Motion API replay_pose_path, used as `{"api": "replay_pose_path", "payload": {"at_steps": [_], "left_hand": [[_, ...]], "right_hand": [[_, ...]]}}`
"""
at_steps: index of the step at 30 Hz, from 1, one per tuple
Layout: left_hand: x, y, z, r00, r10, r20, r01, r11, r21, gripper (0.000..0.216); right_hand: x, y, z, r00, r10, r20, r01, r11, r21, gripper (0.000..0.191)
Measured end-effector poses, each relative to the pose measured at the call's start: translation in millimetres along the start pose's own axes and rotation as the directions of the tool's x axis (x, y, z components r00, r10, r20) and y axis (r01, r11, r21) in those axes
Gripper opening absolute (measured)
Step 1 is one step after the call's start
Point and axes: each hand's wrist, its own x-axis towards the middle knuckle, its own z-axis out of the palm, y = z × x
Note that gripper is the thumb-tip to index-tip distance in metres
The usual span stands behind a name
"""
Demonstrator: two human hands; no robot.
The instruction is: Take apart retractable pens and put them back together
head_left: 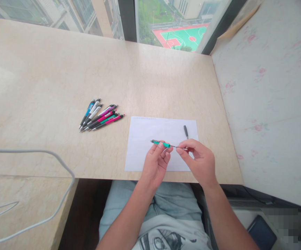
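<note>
My left hand [158, 159] pinches the green upper barrel [163, 144] of a pen between thumb and fingers, its clip end pointing left. From the barrel's open right end a thin ink refill [173, 146] sticks out. My right hand [198, 158] has thumb and forefinger closed on the refill's far end, which the fingers partly hide. Both hands are just over a white sheet of paper [140, 152]. The pen's dark grip section [186, 131] lies on the sheet's right side, beyond my right hand.
Several pens [100, 118] in blue, white, purple, pink and green lie piled left of the paper. A grey cable [59, 159] loops over the left edge of the marble-patterned counter [62, 76]. A flowered wall [265, 104] bounds the right, windows the back.
</note>
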Motion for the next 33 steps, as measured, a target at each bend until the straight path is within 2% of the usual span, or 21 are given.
{"api": "replay_pose_path", "payload": {"at_steps": [8,15,18,23,26,28,30,33], "left_hand": [[-1,1,3,0.999,-0.032,-0.007,0.031,0.997,-0.073,0.013],[2,5,4,0.996,-0.045,-0.072,0.037,0.993,-0.113,0.005],[2,7,4,0.996,-0.036,-0.086,0.026,0.993,-0.117,0.004],[2,8,4,0.995,-0.018,-0.095,0.007,0.993,-0.115,0.003],[3,9,4,0.996,-0.006,-0.092,-0.004,0.994,-0.11,0.003],[3,9,4,0.996,0.001,-0.091,-0.011,0.994,-0.104,0.004],[3,9,4,0.995,0.007,-0.099,-0.017,0.995,-0.095,0.005],[3,9,4,0.993,0.015,-0.113,-0.024,0.997,-0.075,0.008]], "right_hand": [[-2,2,2,1.0,0.001,-0.006,-0.001,1.0,-0.015,0.003],[0,22,-2,1.0,0.007,0.027,-0.001,0.979,-0.202,0.013],[8,42,-10,0.998,0.027,-0.053,-0.046,0.918,-0.393,0.018],[23,64,-16,0.994,0.038,-0.103,-0.097,0.745,-0.66,0.026],[26,65,-12,0.986,0.125,-0.109,-0.164,0.658,-0.735,0.029],[25,64,-9,0.979,0.169,-0.111,-0.192,0.613,-0.766,0.024],[25,64,-7,0.977,0.18,-0.116,-0.202,0.594,-0.779,0.016],[25,65,-9,0.978,0.165,-0.126,-0.202,0.614,-0.763,0.011]]}}
